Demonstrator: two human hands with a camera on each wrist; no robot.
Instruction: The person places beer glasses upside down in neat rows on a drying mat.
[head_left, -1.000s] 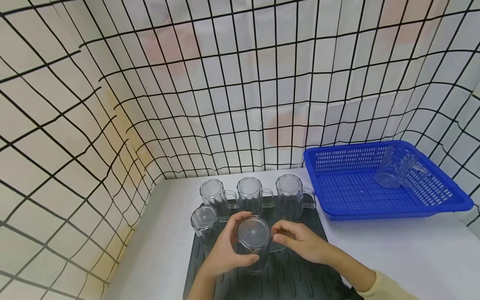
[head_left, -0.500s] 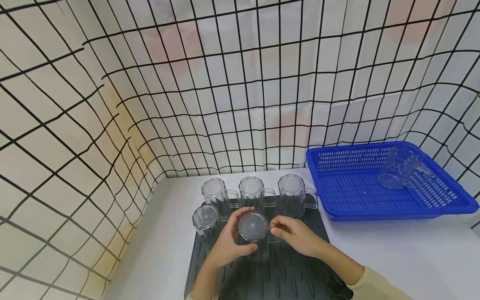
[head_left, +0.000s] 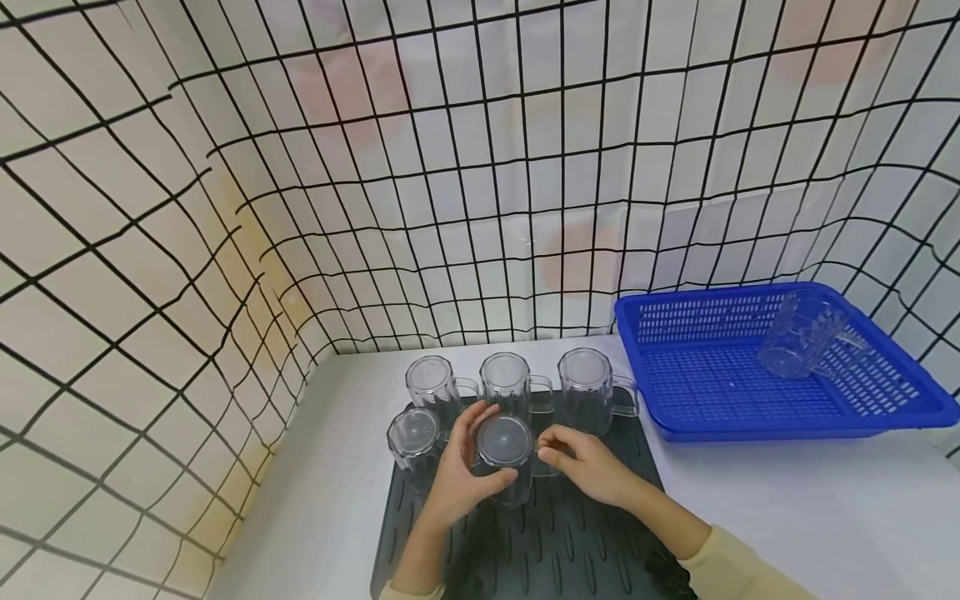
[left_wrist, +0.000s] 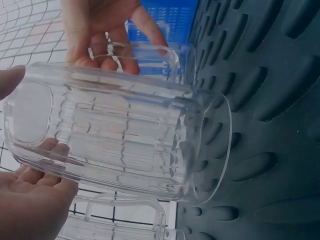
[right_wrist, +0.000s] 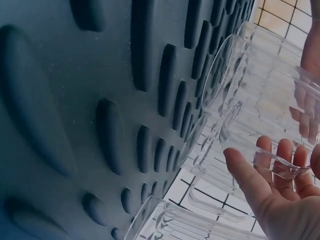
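Observation:
A clear glass mug (head_left: 506, 442) is upside down over the dark ridged drying mat (head_left: 555, 550), its rim close to the ridges. My left hand (head_left: 459, 479) grips the mug's body near its base, thumb on the near side. On the other side, my right hand (head_left: 588, 467) holds the handle (right_wrist: 282, 167), fingers curled around it. Behind and left of it stand several more upturned mugs: one at front left (head_left: 416, 442), and a back row with a left mug (head_left: 433, 387), a middle mug (head_left: 506, 379) and a right mug (head_left: 587, 387).
A blue plastic basket (head_left: 697, 425) stands on the white table (head_left: 750, 492) to the right, with another glass mug (head_left: 795, 337) inside. Black wire mesh (head_left: 480, 208) rises behind and at the sides. A dark object (head_left: 667, 575) lies by the right sleeve.
Both hands have carried the glass mug slightly away from me, toward the back row. The view has shifted a little. The other mugs and the basket stay put.

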